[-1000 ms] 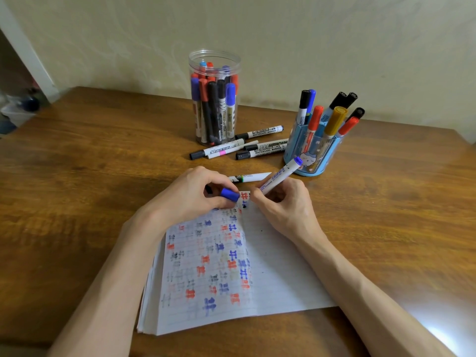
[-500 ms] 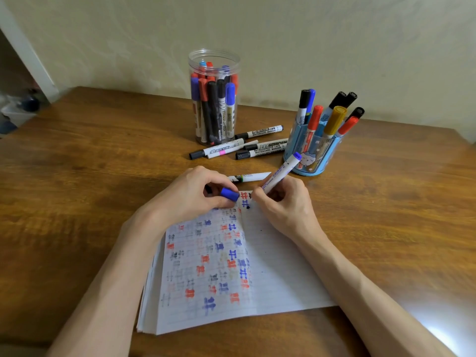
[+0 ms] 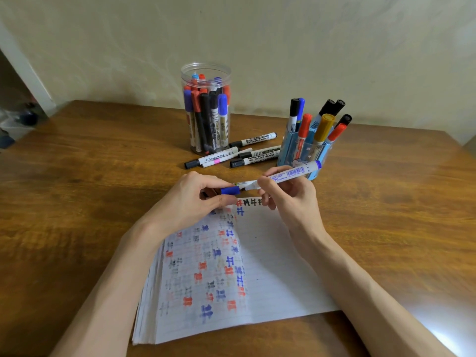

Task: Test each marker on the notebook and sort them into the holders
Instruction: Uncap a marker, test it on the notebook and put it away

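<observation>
Lifting the blue marker (image 3: 291,173) clear of the notebook (image 3: 270,266) and swinging it near level, tip off the paper now rather than pressed to it as half a second ago. Pinching the barrel near its writing end with the right hand (image 3: 291,199), fingers curled round it, tail end pointing away past the knuckles toward the blue holder (image 3: 288,148). Pinching the blue cap (image 3: 230,190) between thumb and forefinger of the left hand (image 3: 190,199), holding it just beside the marker's tip; touching or not, impossible to tell. Showing a fresh blue mark on the right-hand page just below both hands, so judging the test of this marker as done and the capping as the step in hand.

Waiting yet on the sorting of this one: dropping it into either the clear plastic jar (image 3: 206,70), well beyond the left hand, or the blue holder just beyond the right hand, both already holding many markers. Seeing several loose whiteboard markers (image 3: 253,140) lying on the tabletop (image 3: 103,176) beyond the hands, between jar and holder, plus one more green-marked marker (image 3: 242,183) just behind the fingers, partly hidden. Judging those as untested, so placing the task well past halfway but not finished: capping, sorting, then repeating for the loose few.
</observation>
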### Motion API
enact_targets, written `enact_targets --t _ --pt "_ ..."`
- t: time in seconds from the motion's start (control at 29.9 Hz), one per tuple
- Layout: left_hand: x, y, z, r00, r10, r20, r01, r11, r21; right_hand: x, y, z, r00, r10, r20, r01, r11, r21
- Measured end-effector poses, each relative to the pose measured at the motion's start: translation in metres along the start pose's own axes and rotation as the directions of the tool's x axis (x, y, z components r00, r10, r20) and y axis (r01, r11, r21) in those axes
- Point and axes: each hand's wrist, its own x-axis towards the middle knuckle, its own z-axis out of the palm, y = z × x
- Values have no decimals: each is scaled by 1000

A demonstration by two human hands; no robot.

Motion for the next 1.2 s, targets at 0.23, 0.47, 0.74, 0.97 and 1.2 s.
enact_targets --t 0.23,0.47,0.74,0.97,1.2 --pt "0 1 1 1000 2 -4 -1 1000 22 -3 -4 1 1000 -26 6 26 997 67" --pt "-2 7 2 1000 -8 9 8 998 -70 -5 -4 0 996 -38 82 34 998 54" --pt "-2 6 -4 984 17 -175 -54 977 -208 2 -20 -16 927 161 339 -211 971 114" --pt "0 5 0 964 2 -266 -31 994 -106 6 -5 -30 970 -10 244 72 966 -248" --pt "1 8 14 947 101 -305 -63 989 131 9 6 -33 965 -88 248 157 949 -274"
